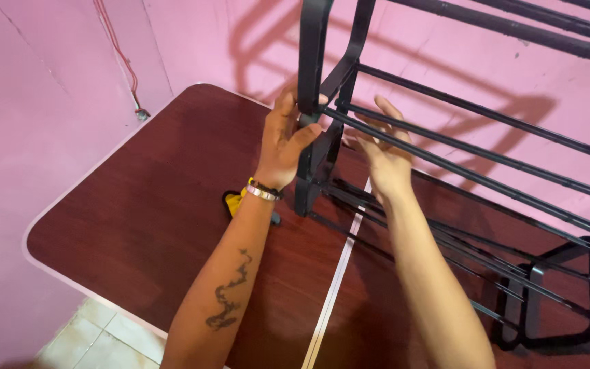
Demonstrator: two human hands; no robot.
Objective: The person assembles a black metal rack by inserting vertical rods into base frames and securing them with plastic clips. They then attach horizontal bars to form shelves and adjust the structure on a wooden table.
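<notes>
A black tiered rack of plastic side frames and thin metal rods stands on a dark red-brown folding table. My left hand grips the rack's near upright side frame where a rod meets it. My right hand reaches in between the rods just to the right, fingers spread and touching the rods, holding nothing that I can see.
A small yellow and black object lies on the table, partly hidden under my left wrist. Pink walls close in at the left and back, with a red wire hanging down the left wall. Pale floor tiles show below the table's front-left edge.
</notes>
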